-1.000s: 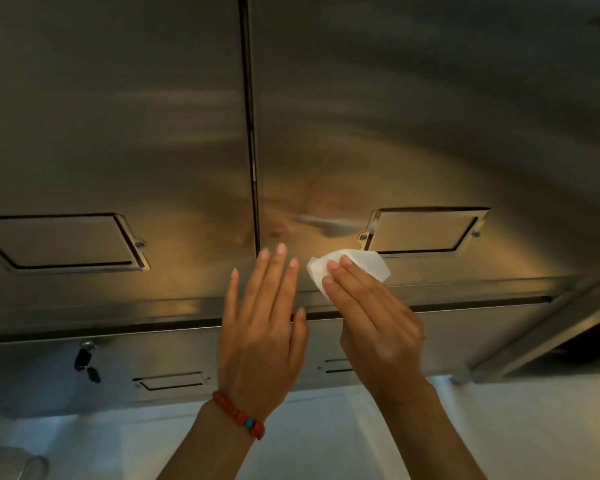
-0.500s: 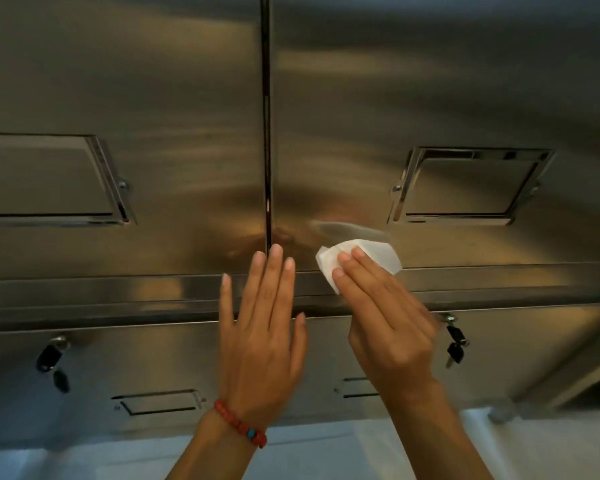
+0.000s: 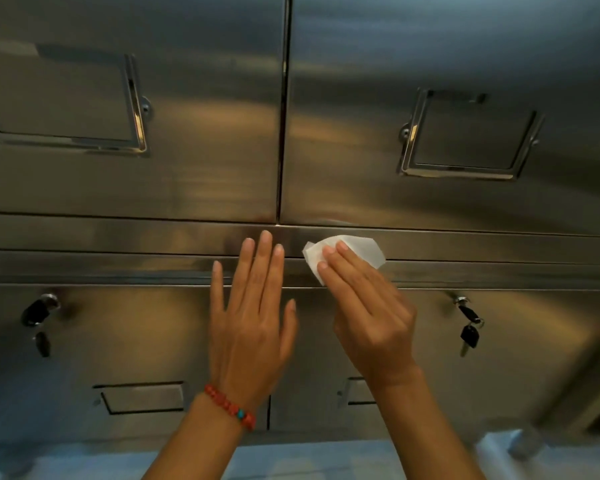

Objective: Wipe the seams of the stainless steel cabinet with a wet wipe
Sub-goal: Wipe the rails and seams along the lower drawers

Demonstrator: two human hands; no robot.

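Note:
The stainless steel cabinet point(image 3: 194, 174) fills the view, with a dark vertical seam point(image 3: 283, 133) between its two upper doors and a horizontal band point(image 3: 118, 237) with seams below them. A white wet wipe point(image 3: 357, 249) lies against that band, just right of where the vertical seam ends. My right hand point(image 3: 364, 306) presses it there with straight fingers. Just to the left, my left hand point(image 3: 253, 317), a red bead bracelet on its wrist, is flat with straight fingers at the cabinet front, holding nothing.
Recessed handles sit on the upper doors at left point(image 3: 66, 102) and right point(image 3: 468, 133). Keys hang from locks on the lower doors at left point(image 3: 39, 320) and right point(image 3: 468, 327). Smaller recessed pulls point(image 3: 142, 398) are lower down. A pale floor point(image 3: 326, 462) shows at the bottom.
The view has tilted down, so the doors and band sit higher in frame. My right hand slid the wipe down from the upper door's bottom edge onto the horizontal band. The left hand stays beside it.

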